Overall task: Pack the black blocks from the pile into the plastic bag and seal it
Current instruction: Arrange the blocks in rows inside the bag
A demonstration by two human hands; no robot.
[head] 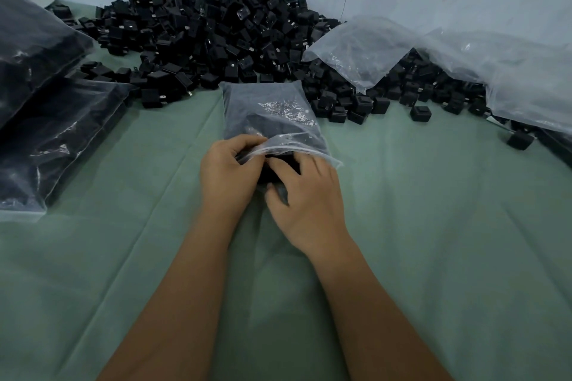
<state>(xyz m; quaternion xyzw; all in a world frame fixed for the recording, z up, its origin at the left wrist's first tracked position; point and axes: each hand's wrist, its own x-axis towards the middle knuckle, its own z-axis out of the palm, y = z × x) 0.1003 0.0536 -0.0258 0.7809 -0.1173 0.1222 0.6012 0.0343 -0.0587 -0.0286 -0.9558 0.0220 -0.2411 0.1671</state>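
A clear plastic bag (269, 111) lies on the green cloth in the middle, its mouth turned toward me and dark blocks showing through it. My left hand (226, 176) pinches the near lip of the bag's mouth and lifts it. My right hand (303, 204) grips several black blocks (278, 167) at the opening, fingers curled round them. A big pile of black blocks (210, 37) lies behind the bag against the wall.
Filled, sealed bags (52, 133) are stacked at the left. Empty plastic bags (464, 56) lie over the pile at the right. Loose blocks (420, 113) are scattered at the right. The green cloth (433, 226) covers the table toward me.
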